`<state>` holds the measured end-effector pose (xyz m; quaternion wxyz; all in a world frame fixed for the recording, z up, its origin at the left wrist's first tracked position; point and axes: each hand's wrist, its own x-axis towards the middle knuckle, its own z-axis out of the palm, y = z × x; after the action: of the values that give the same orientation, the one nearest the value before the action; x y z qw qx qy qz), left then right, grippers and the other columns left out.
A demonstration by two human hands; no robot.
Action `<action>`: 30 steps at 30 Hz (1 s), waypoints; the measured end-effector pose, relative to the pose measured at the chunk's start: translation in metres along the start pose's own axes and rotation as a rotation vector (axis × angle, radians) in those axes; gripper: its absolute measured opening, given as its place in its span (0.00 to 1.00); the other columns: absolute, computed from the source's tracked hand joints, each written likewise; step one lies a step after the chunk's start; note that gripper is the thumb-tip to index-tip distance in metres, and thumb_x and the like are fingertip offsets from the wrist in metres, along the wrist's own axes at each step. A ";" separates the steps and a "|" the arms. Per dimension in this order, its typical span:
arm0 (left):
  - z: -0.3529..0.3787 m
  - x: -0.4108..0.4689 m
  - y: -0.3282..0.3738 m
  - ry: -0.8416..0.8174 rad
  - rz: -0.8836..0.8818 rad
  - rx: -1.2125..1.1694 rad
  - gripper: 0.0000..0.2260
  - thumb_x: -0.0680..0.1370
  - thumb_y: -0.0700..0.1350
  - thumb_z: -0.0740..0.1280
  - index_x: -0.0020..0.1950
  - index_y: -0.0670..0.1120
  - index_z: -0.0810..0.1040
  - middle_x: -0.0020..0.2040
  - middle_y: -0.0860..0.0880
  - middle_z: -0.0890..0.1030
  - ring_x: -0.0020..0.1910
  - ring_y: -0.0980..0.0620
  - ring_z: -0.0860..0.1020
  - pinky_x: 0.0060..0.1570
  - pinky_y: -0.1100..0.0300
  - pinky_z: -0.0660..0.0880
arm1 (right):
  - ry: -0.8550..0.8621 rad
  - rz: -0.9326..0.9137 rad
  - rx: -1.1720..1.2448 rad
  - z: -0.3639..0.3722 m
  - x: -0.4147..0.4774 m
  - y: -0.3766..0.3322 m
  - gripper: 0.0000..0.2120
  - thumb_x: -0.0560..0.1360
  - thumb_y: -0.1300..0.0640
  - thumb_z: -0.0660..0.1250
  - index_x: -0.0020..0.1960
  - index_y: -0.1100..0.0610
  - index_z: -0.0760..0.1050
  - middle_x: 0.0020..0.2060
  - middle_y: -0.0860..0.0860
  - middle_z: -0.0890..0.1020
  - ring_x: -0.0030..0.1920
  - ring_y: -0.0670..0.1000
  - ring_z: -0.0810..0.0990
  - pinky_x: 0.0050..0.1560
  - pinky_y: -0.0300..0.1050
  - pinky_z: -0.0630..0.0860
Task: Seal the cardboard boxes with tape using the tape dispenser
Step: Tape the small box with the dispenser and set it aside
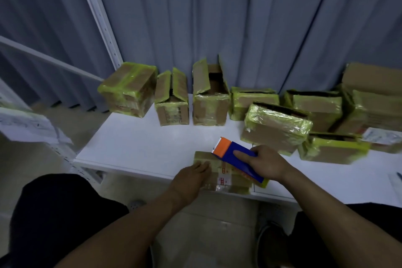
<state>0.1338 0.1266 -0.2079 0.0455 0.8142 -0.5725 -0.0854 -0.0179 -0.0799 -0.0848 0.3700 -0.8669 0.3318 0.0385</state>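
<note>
R hand [268,164] grips tape dispenser [236,159] on box [226,175]; L hand [191,177] presses box.

Looks like a small packing or stock room to me. There's a white slotted metal shelving upright [102,22] on the left and a grey curtain [239,28] hung across the back. The white desk [134,143] is lined with cardboard boxes [171,111], most wrapped in yellow-green tape, a couple with flaps standing open. One on the far right carries a printed shipping label [380,137]. Loose printed sheets [28,126] sit on the rack at left.
</note>
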 end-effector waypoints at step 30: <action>-0.158 -0.029 0.026 0.228 -0.653 -1.488 0.14 0.81 0.54 0.65 0.52 0.46 0.84 0.46 0.50 0.86 0.45 0.50 0.82 0.46 0.57 0.77 | -0.054 -0.301 0.350 0.005 -0.019 -0.033 0.36 0.65 0.27 0.71 0.47 0.62 0.81 0.37 0.58 0.84 0.39 0.61 0.84 0.40 0.49 0.75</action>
<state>0.1303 0.1416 -0.0462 0.6044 0.7002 -0.0918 -0.3686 -0.0119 -0.0499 -0.0622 0.5252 -0.8279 0.1901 -0.0521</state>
